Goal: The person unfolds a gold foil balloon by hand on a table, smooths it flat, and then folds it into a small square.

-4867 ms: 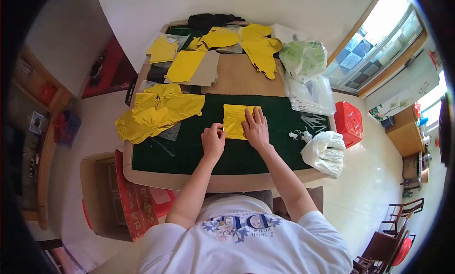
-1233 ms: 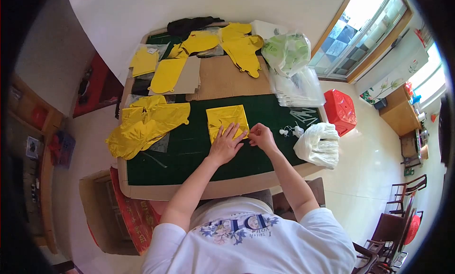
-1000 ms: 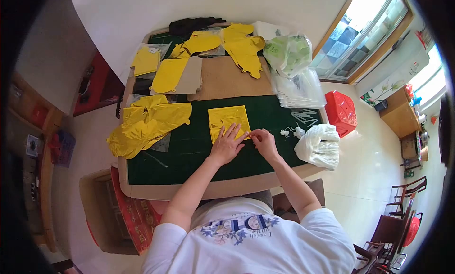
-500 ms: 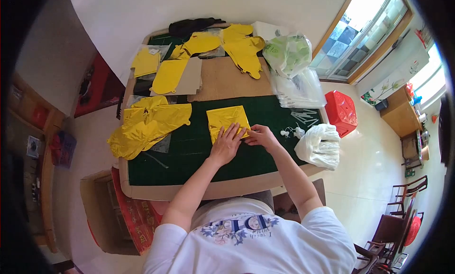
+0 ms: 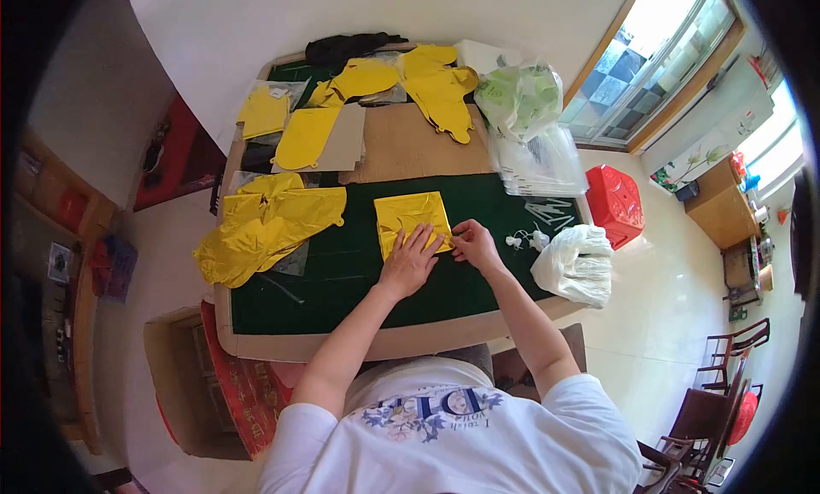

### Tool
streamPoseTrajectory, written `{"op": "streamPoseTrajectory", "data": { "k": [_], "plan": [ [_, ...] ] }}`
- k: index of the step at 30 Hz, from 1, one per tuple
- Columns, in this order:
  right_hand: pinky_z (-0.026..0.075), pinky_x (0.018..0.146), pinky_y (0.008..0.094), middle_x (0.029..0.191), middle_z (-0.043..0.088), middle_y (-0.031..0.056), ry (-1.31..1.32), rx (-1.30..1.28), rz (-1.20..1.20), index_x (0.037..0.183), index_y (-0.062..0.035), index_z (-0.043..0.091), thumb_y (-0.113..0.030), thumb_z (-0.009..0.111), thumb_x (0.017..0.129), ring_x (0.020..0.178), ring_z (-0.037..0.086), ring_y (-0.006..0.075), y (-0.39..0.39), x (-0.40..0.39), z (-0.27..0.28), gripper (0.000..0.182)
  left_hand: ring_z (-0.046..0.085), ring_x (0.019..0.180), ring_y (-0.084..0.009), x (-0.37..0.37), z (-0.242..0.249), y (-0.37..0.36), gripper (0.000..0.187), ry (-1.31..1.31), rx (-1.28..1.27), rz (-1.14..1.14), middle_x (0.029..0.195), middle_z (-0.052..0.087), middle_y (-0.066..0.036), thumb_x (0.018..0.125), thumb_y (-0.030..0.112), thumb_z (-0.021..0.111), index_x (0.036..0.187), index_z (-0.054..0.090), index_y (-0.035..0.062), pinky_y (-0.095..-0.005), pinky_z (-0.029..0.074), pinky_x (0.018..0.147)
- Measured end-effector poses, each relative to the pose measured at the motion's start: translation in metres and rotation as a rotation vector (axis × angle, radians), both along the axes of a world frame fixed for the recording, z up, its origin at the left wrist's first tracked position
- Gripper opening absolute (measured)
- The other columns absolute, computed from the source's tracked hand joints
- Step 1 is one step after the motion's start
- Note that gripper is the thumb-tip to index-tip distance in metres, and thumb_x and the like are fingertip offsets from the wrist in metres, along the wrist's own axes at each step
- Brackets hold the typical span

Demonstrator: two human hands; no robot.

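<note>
A shiny yellow foil balloon, folded flat into a near square, lies on the dark green table top in front of me. My left hand rests flat on its lower part with the fingers stretched out. At its lower right edge my right hand is closed in a pinch on the foil; the fingertips partly hide the corner. To the left lies a heap of loose, crumpled yellow foil balloons with small tabs on their edges.
Flat yellow foil pieces lie at the back on grey card and brown cardboard. On the right are clear plastic bags, a green-white bag, thin white strips and a white plastic bag. A red stool stands beyond.
My right hand has shifted slightly right and up along the foil's edge, with fingers drawn closer together. The folded foil has moved a touch to the right; my left hand stays flat on it.
</note>
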State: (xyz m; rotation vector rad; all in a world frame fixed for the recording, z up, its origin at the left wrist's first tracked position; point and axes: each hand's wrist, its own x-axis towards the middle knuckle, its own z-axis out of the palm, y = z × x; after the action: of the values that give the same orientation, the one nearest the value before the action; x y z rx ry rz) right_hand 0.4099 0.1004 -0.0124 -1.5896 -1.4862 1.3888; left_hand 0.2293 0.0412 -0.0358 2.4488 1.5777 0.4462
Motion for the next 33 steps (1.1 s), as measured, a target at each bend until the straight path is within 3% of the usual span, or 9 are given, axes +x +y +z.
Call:
{"op": "streamPoseTrajectory", "data": {
  "k": [7,13,20,22,23,25,26,28,33],
  "plan": [
    [0.051,0.050,0.0242,0.072,0.063,0.0030,-0.146,0.138,0.034,0.093,-0.0009,0.064,-0.013,0.066,0.086,0.059,0.059,0.0088,-0.005,0.007,-0.004,0.014,0.025,0.141,-0.0265,0.000,-0.003,0.000,0.048,0.005,0.007,-0.001,0.151,0.030,-0.011,0.098,0.030,0.047,0.143,0.037,0.0206,-0.0503,0.017,0.115],
    [0.044,0.046,0.0235,0.069,0.063,0.0017,-0.196,0.045,0.100,0.090,-0.0014,0.066,-0.020,0.066,0.087,0.054,0.056,0.0087,0.001,0.009,-0.003,0.019,0.024,0.142,-0.0260,0.000,-0.005,0.001,0.046,0.023,0.006,0.006,0.151,0.029,-0.010,0.099,0.031,0.045,0.143,0.038,0.0205,-0.0500,0.016,0.116],
    [0.048,0.049,0.0271,0.066,0.064,0.0053,-0.341,0.097,0.181,0.088,0.0007,0.066,-0.020,0.069,0.083,0.051,0.058,0.0111,0.004,0.011,-0.006,0.021,0.025,0.141,-0.0262,0.001,-0.003,0.002,0.046,0.021,-0.012,0.000,0.151,0.030,-0.011,0.099,0.029,0.045,0.143,0.038,0.0200,-0.0505,0.017,0.115],
    [0.052,0.059,0.0348,0.074,0.066,0.0112,-0.466,0.176,0.224,0.090,-0.0015,0.067,-0.013,0.066,0.082,0.064,0.066,0.0238,0.001,0.009,-0.001,0.014,0.024,0.142,-0.0263,0.001,-0.004,0.002,0.045,0.029,-0.009,-0.001,0.151,0.030,-0.011,0.099,0.030,0.044,0.143,0.039,0.0201,-0.0503,0.017,0.115],
    [0.052,0.059,0.0348,0.074,0.066,0.0112,-0.467,0.178,0.225,0.090,-0.0015,0.067,-0.013,0.066,0.082,0.064,0.066,0.0238,-0.002,0.009,0.000,0.014,0.024,0.142,-0.0263,0.001,-0.003,0.002,0.045,0.028,-0.008,0.000,0.151,0.030,-0.011,0.099,0.030,0.044,0.143,0.039,0.0201,-0.0503,0.017,0.115],
    [0.052,0.068,0.0358,0.087,0.066,0.0124,-0.495,0.518,0.144,0.097,-0.0022,0.065,-0.007,0.064,0.081,0.080,0.065,0.0287,-0.012,0.007,0.001,0.017,0.024,0.142,-0.0265,0.000,-0.002,0.001,0.044,0.019,-0.010,0.000,0.151,0.030,-0.011,0.099,0.029,0.044,0.142,0.039,0.0203,-0.0496,0.017,0.115],
    [0.052,0.068,0.0358,0.087,0.066,0.0124,-0.496,0.519,0.147,0.097,-0.0022,0.065,-0.007,0.064,0.081,0.080,0.065,0.0287,-0.017,0.005,0.003,0.017,0.024,0.142,-0.0265,0.000,-0.004,0.002,0.044,0.017,-0.010,0.002,0.151,0.030,-0.011,0.099,0.029,0.044,0.142,0.039,0.0203,-0.0496,0.017,0.115],
    [0.050,0.079,0.0355,0.102,0.062,0.0113,-0.438,0.846,0.232,0.102,-0.0038,0.063,-0.003,0.062,0.080,0.098,0.061,0.0286,-0.029,0.003,0.008,0.022,0.028,0.140,-0.0265,0.001,-0.009,0.002,0.043,-0.021,0.043,0.013,0.149,0.033,-0.010,0.098,0.030,0.044,0.141,0.042,0.0198,-0.0495,0.017,0.115],
    [0.045,0.086,0.0379,0.106,0.058,0.0092,-0.531,0.848,0.264,0.104,-0.0063,0.063,-0.003,0.063,0.081,0.102,0.056,0.0275,-0.041,0.008,0.011,0.023,0.027,0.140,-0.0271,0.000,-0.002,0.000,0.046,-0.024,0.024,0.014,0.149,0.033,-0.011,0.098,0.027,0.046,0.142,0.039,0.0172,-0.0493,0.019,0.115]
  ]
}}
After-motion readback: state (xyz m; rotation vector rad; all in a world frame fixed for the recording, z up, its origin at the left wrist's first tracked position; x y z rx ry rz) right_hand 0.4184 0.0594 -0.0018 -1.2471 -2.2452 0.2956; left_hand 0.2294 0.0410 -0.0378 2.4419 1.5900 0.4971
